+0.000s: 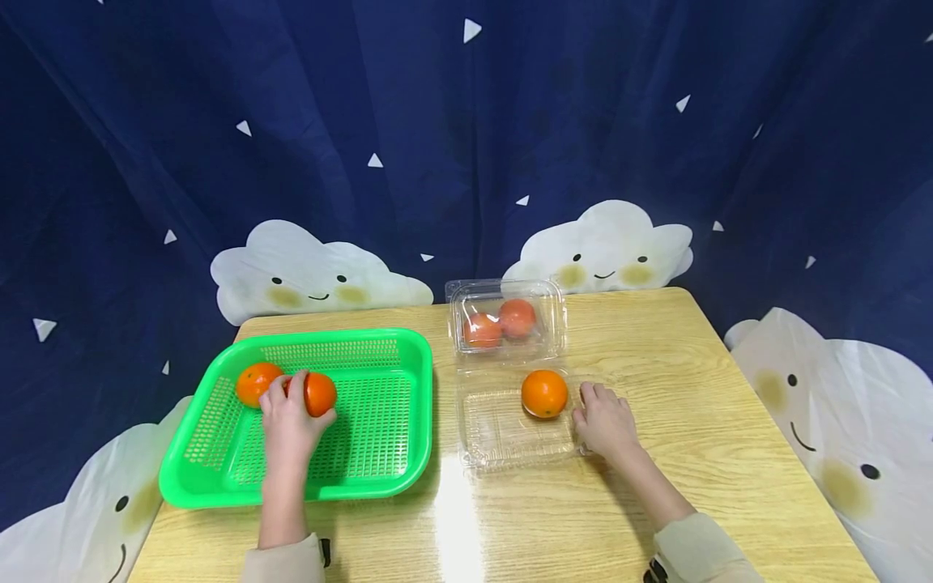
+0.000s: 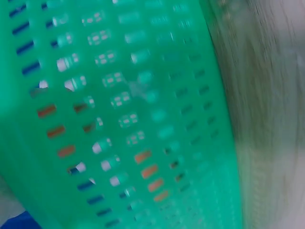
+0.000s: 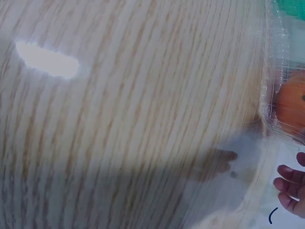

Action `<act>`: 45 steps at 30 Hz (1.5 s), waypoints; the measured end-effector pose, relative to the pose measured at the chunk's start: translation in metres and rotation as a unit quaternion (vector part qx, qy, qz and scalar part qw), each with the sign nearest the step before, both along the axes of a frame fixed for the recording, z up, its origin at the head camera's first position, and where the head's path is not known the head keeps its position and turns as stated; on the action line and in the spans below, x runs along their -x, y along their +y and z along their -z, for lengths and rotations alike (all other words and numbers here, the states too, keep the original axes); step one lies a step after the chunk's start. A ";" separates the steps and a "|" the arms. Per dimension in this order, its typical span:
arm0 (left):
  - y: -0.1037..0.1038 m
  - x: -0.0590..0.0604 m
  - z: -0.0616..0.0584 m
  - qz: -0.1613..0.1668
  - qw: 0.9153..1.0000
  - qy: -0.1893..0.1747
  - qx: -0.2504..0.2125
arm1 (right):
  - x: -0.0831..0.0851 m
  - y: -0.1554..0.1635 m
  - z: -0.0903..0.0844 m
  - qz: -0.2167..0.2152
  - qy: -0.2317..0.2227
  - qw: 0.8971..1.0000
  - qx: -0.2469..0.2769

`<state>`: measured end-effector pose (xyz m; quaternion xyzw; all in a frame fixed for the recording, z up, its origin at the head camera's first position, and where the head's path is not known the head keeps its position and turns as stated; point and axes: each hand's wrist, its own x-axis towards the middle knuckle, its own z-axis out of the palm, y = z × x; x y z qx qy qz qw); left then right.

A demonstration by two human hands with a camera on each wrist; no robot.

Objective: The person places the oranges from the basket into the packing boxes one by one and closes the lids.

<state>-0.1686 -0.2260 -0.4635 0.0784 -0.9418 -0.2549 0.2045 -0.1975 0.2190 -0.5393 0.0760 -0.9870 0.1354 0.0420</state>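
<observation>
My left hand [image 1: 287, 425] reaches into the green plastic basket [image 1: 419, 405] and grips a shiny orange [image 1: 321, 394]; the fingers hide its left side. Just left of it in the basket lies another orange [image 1: 257, 384]. My right hand [image 1: 607, 423] is at the right edge of a clear plastic clamshell box [image 1: 484, 437], fingers loosely bent right by its rim. One orange [image 1: 545, 394] sits in that box. The right wrist view catches the right fingers [image 3: 288, 186] below the box's side. In the left wrist view the basket's slotted wall [image 2: 119, 105] fills most of the picture.
Behind the open box, two reddish round fruits [image 1: 517, 317] show through clear plastic [image 1: 550, 344]. Everything stands on a light wooden table [image 1: 700, 437]. A dark blue curtain [image 1: 408, 105] with white clouds hangs beyond the table's back edge.
</observation>
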 end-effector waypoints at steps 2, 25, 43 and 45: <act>0.005 0.002 0.000 0.005 1.000 -0.001 -0.003 | 0.000 0.000 0.000 0.001 0.002 1.000 0.000; 0.067 0.014 -0.006 0.094 0.993 0.069 -0.017 | 0.000 -0.001 -0.003 0.001 0.002 1.000 -0.003; 0.127 0.013 -0.003 0.187 0.979 0.075 0.010 | 0.000 -0.001 -0.003 0.002 -0.010 1.000 -0.003; 0.133 0.013 -0.001 0.203 0.976 0.078 0.015 | 0.000 -0.001 -0.002 0.002 -0.011 1.000 -0.003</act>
